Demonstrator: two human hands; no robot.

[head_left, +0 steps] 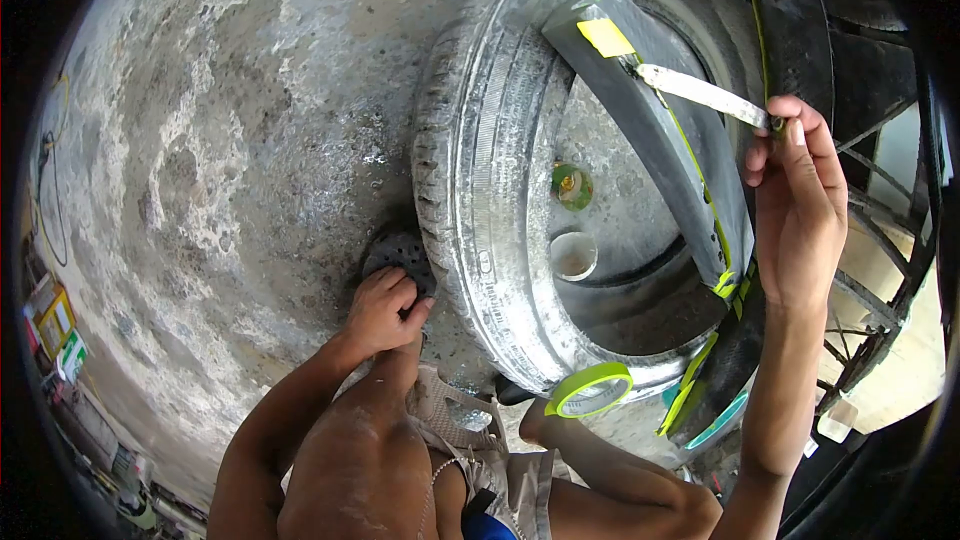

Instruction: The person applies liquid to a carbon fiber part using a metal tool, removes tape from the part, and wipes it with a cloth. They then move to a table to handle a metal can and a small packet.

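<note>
Head view: long flat white strip [702, 95] spans from right hand [800, 185] to dark grey angular panel [650, 145]

Right grip pinched closed on the near end of the strip, thumb against fingers. From there the strip's long axis slants left and away from the body, its far end at the panel's ridge, just beside a bright yellow patch of tape [605, 38]. Panel lies across a large dusty grey tyre [480, 170], its own length running on a steeper slant. Right hand clearly the nearer; left hand [385, 308] well apart, beyond the tyre's other side, fingers against a black perforated rounded object [385, 245], perhaps a shoe.

Hard to make out: whether the strip's tip touches the panel or sits just over it; a dark smudge blurs the spot. Fingers cover the held end. Left palm hidden, so cannot tell whether that grip is closed on anything. Panel's underside out of sight.
</note>
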